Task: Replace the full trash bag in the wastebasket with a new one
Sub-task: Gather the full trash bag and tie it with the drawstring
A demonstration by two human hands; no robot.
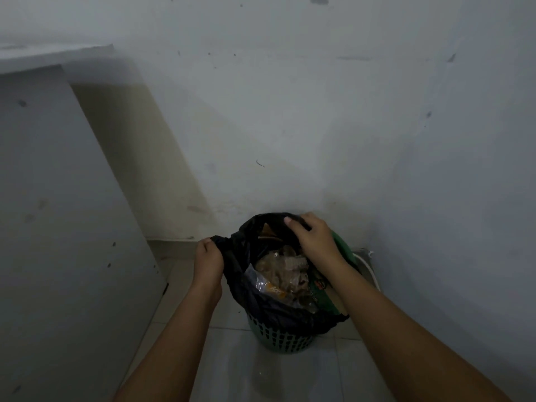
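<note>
Gripping the black bag (246, 285) at its rim with both hands. My left hand (208, 261) is clenched on a gathered fold of the rim at the near-left side, fingers curled around the plastic. My right hand (311, 239) is closed over the far rim, thumb on top, fingers hooked down behind the edge; its fingertips are hidden. Bag sits in the green basket (280, 339), whose slatted wall shows below my hands and whose rim curves out just right of my right wrist. Bag mouth is open between my hands. Inside: crumpled clear wrappers (282, 274), and a green carton (326, 297) under my right forearm. Basket stands on the tiled floor (232, 372) close against the wall (290, 126). White cord (369, 271) lies beyond the basket, right of my right arm. Pale panel (58, 227) well left of my left hand.
</note>
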